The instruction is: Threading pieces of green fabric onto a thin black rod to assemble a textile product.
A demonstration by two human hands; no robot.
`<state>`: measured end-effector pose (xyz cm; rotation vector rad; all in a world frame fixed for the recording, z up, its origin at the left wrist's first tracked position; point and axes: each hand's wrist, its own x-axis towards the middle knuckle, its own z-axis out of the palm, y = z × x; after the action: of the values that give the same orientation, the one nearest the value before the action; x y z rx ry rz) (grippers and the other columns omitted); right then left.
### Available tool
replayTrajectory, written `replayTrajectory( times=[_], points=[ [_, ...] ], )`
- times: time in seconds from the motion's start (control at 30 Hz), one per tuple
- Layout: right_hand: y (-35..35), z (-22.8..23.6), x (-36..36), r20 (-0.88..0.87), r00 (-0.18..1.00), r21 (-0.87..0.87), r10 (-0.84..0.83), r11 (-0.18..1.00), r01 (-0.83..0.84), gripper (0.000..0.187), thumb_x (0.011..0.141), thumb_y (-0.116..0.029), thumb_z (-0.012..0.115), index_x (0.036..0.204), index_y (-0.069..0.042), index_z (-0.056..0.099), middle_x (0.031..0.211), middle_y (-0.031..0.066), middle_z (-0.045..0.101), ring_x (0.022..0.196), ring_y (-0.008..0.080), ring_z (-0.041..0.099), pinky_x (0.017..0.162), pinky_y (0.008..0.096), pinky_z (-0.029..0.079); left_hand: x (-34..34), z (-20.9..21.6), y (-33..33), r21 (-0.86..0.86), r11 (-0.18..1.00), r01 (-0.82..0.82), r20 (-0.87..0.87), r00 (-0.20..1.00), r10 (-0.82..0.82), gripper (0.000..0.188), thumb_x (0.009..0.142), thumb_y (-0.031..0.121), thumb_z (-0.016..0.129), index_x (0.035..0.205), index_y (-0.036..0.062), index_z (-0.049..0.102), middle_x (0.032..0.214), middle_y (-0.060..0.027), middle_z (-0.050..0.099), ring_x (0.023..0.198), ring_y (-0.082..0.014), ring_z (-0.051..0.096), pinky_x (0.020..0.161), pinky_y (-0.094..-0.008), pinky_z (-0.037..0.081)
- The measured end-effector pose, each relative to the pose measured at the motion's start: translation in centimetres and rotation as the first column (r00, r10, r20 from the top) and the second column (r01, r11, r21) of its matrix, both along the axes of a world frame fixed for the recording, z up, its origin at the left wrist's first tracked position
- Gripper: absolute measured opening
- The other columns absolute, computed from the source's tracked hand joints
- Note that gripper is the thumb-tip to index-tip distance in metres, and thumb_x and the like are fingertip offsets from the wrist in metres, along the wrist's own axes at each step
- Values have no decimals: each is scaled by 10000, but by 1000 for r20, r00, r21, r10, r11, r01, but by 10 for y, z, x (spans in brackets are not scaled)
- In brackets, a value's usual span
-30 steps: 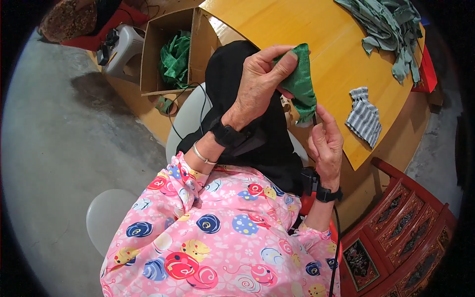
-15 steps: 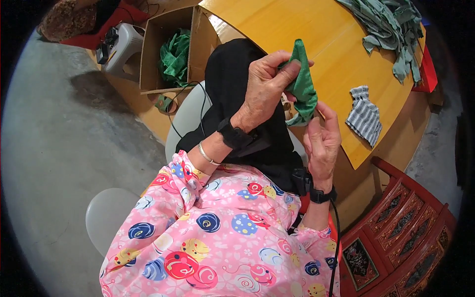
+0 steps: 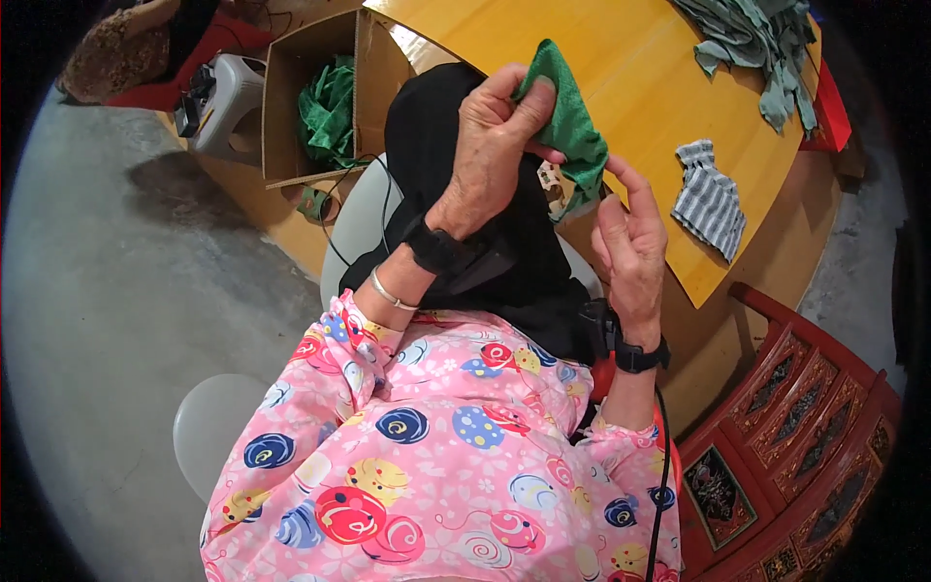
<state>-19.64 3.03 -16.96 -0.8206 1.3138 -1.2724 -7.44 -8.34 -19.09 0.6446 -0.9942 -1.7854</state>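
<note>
A piece of shiny green velvet cloth (image 3: 574, 124) is pinched near its upper end between the thumb and fingers of my left hand (image 3: 493, 145). It hangs as a pointed shape, with a paler underside showing at its lower end. My right hand (image 3: 632, 242) is beside the cloth's lower right edge. Its index finger reaches up to that edge, and the thumb stands apart from it; the other fingers are curled. Whether a thread or other fine thing lies between thumb and finger is too small to tell. On the yellow table lies a grey-and-white striped cloth piece (image 3: 709, 206).
The yellow tabletop (image 3: 645, 73) curves along the far right, bearing a heap of grey-green cloth (image 3: 761, 53). A cardboard box (image 3: 383, 92) with green velvet (image 3: 328, 112) stands left of my black-clad legs. Near it is a grey stool (image 3: 228, 107); a carved red wooden chair (image 3: 776, 456) stands at right.
My left hand has moved up and slightly left with the velvet, which now spreads wider. My right thumb has come away from the lower edge. The view has shifted slightly.
</note>
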Motion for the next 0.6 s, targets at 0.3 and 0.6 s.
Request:
replayTrajectory(
  times=[0.3,0.6],
  points=[
    [-7,11,-10,42,999,-62,-1,998,4,421,936,-183,453,1329,-66,354,572,-91,321,444,-17,252,398,143,175,8,8,-2,-3,959,284,57,957,-283,222,892,225,557,1042,62,576,928,-6,617,759,-66,580,617,-194,455],
    [15,-7,-35,-388,919,80,76,996,-48,264,936,-217,468,1119,-48,557,576,-100,319,484,-1,258,430,178,189,23,12,-20,56,996,70,-101,993,-64,187,906,221,532,1035,91,570,935,-7,621,767,-71,588,609,-195,466]
  ],
)
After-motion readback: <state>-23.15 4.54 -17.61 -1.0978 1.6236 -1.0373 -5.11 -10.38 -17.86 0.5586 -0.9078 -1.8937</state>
